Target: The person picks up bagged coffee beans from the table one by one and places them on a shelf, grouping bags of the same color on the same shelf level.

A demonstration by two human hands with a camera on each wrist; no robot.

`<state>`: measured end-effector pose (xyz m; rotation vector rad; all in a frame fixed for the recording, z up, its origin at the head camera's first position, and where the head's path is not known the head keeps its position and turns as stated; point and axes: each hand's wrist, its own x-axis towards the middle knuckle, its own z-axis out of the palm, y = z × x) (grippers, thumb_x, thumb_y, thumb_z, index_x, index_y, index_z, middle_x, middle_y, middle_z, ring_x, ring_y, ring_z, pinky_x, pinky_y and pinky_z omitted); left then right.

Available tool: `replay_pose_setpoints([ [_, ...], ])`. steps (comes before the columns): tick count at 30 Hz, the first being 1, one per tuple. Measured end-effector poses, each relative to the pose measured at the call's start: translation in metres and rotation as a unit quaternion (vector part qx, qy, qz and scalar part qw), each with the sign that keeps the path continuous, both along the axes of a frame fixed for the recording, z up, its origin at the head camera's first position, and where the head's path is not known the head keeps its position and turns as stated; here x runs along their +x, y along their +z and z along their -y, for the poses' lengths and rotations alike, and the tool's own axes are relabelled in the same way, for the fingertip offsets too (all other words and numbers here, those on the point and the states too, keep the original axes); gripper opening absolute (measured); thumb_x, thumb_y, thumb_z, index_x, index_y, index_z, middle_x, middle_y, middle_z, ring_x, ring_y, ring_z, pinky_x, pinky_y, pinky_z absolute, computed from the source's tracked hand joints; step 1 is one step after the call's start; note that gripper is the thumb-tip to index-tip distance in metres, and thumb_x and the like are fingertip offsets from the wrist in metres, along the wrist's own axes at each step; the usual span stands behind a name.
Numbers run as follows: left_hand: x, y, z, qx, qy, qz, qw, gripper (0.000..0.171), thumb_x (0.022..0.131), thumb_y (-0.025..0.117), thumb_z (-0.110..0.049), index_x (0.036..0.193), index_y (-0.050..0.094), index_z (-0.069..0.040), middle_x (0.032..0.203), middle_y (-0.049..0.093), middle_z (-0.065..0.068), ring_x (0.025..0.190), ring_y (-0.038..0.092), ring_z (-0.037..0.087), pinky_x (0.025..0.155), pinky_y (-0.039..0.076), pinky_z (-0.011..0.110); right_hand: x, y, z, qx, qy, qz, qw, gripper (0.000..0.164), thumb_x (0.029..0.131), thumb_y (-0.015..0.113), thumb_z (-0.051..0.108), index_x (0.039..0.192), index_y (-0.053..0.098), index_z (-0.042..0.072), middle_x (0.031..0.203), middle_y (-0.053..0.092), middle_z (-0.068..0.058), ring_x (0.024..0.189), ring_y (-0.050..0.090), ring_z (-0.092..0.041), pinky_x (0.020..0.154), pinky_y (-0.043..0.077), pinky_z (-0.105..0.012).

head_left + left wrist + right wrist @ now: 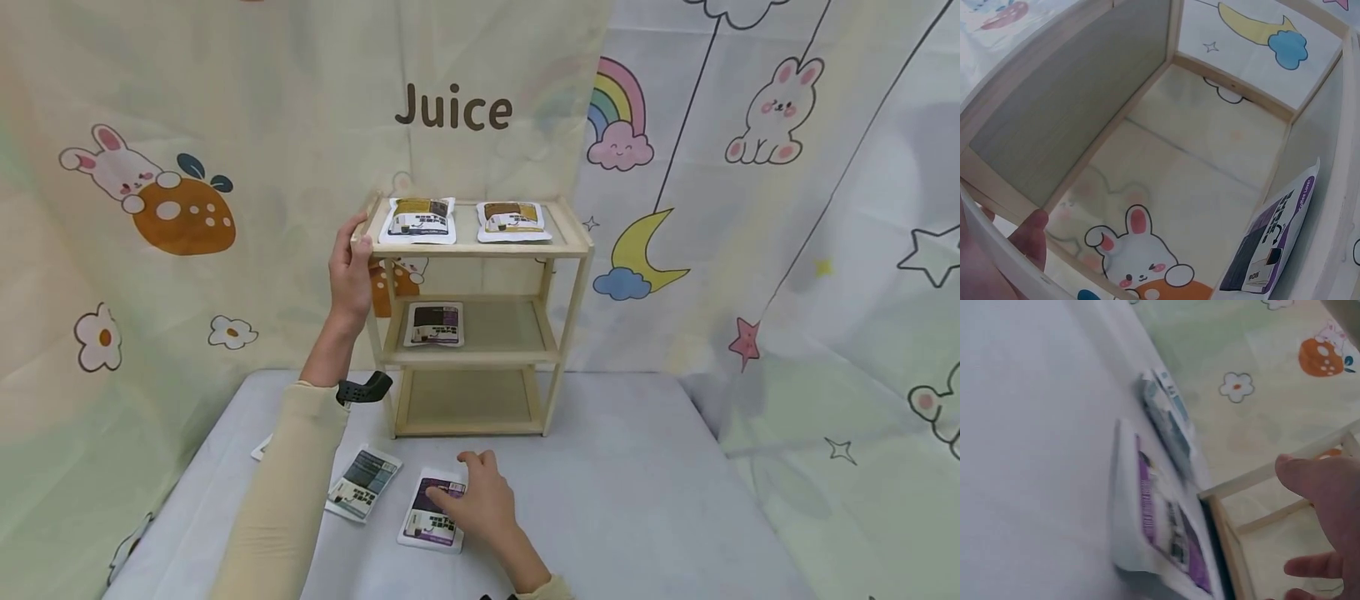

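A three-tier wooden shelf rack (pixel 480 358) stands on the table. My left hand (pixel 350 279) grips its top left corner; in the left wrist view the thumb (pixel 1032 240) bends over the edge of the top board. My right hand (pixel 483 504) hovers with thumb and fingers spread above a purple-and-black pouch (pixel 429 531) lying on the table. In the right wrist view, that pouch (pixel 1163 519) lies apart from the fingers. Left of it lies a grey-green pouch (pixel 365 483), with another white edge showing beneath.
Two yellow-brown pouches, one at left (pixel 417 221) and one at right (pixel 512 222), lie on the top shelf. A dark purple pouch (pixel 435 324) lies on the middle shelf's left side. Part of another packet (pixel 261 447) shows behind my left sleeve. Printed cloth (pixel 300 167) hangs behind.
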<state>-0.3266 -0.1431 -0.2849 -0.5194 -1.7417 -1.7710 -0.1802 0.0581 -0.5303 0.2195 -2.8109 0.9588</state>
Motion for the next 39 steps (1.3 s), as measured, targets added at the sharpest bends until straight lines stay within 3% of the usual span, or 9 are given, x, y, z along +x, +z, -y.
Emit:
replay_pose_setpoints([
  [2,-0.009,-0.005,0.003,0.003,0.004,0.002,1.0,0.053,0.1,0.04,-0.027,0.149,0.036,-0.009,0.134,0.045,0.021,0.096,0.052,0.02,0.071,0.045,0.024,0.002,-0.007,0.003,0.0,-0.013,0.006,1.0,0.078,0.071,0.072,0.067,0.122,0.058,0.01,0.103,0.046,-0.007,0.065,0.051,-0.017,0.054,0.042,-0.036],
  [6,-0.016,-0.009,0.005,0.008,0.012,0.001,0.9999,0.051,0.099,0.041,-0.032,0.147,0.04,-0.014,0.13,0.048,0.014,0.095,0.052,0.02,0.072,0.045,0.025,0.006,-0.022,0.009,0.001,-0.033,0.006,0.999,0.086,0.066,0.072,0.07,0.124,0.058,0.008,0.103,0.045,-0.008,0.067,0.053,-0.019,0.054,0.044,-0.038],
  [12,-0.016,-0.01,0.002,-0.002,0.014,-0.004,0.9999,0.051,0.098,0.041,-0.035,0.145,0.042,-0.014,0.128,0.05,0.014,0.095,0.053,0.022,0.074,0.045,0.027,0.011,-0.041,0.014,0.01,-0.05,0.005,0.999,0.09,0.061,0.077,0.069,0.124,0.057,0.009,0.105,0.043,-0.008,0.071,0.055,-0.021,0.057,0.047,-0.041],
  [20,-0.017,-0.009,0.0,0.005,0.011,-0.007,0.9999,0.051,0.099,0.039,-0.027,0.146,0.038,-0.008,0.129,0.049,0.02,0.092,0.054,0.024,0.068,0.046,0.023,0.01,-0.045,0.023,0.006,-0.079,0.007,0.997,0.097,0.059,0.071,0.078,0.126,0.057,0.01,0.112,0.043,-0.011,0.069,0.055,-0.021,0.059,0.048,-0.042],
  [27,-0.018,-0.011,0.001,0.006,0.015,-0.012,0.9998,0.052,0.098,0.041,-0.033,0.145,0.04,-0.011,0.13,0.048,0.018,0.094,0.055,0.023,0.069,0.048,0.021,0.006,-0.054,0.023,0.024,-0.082,-0.007,0.996,0.1,0.046,0.086,0.064,0.127,0.058,0.013,0.107,0.045,-0.011,0.068,0.055,-0.022,0.056,0.047,-0.041],
  [33,-0.018,-0.009,0.002,0.003,0.019,-0.011,0.9997,0.051,0.098,0.04,-0.034,0.146,0.041,-0.015,0.13,0.049,0.017,0.094,0.055,0.025,0.068,0.047,0.021,0.004,-0.049,0.02,-0.011,-0.058,0.006,0.998,0.09,0.047,0.091,0.05,0.123,0.059,0.015,0.095,0.053,-0.005,0.067,0.054,-0.023,0.057,0.043,-0.039],
  [39,-0.018,-0.009,0.001,0.012,0.01,-0.012,0.9998,0.05,0.098,0.041,-0.033,0.145,0.042,-0.016,0.128,0.05,0.017,0.093,0.055,0.027,0.067,0.048,0.021,0.003,-0.048,0.017,-0.076,-0.018,0.002,0.997,0.084,0.051,0.093,0.035,0.125,0.059,0.013,0.106,0.065,-0.006,0.09,0.06,-0.023,0.077,0.048,-0.043],
])
